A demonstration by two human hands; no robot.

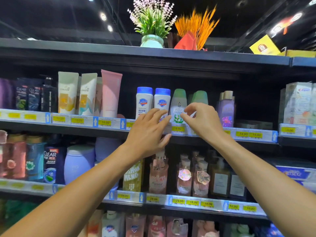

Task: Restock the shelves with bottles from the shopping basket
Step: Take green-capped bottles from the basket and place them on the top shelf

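— Where was there open room on the upper shelf (68, 130)?
— A dark gap lay left of the blue-capped bottles (144, 101), and more lay behind the price rail (242, 134) beside the purple bottle (226, 110).
— And the green-capped bottle (178, 106)?
— Upright at the shelf's front edge, just right of the blue caps, between both hands. The left hand (148, 132) held its fingers straight, tips at the bottle's left side. The right hand (203, 120) had fingers loosely curled before the label, gripping nothing; contact was unclear.
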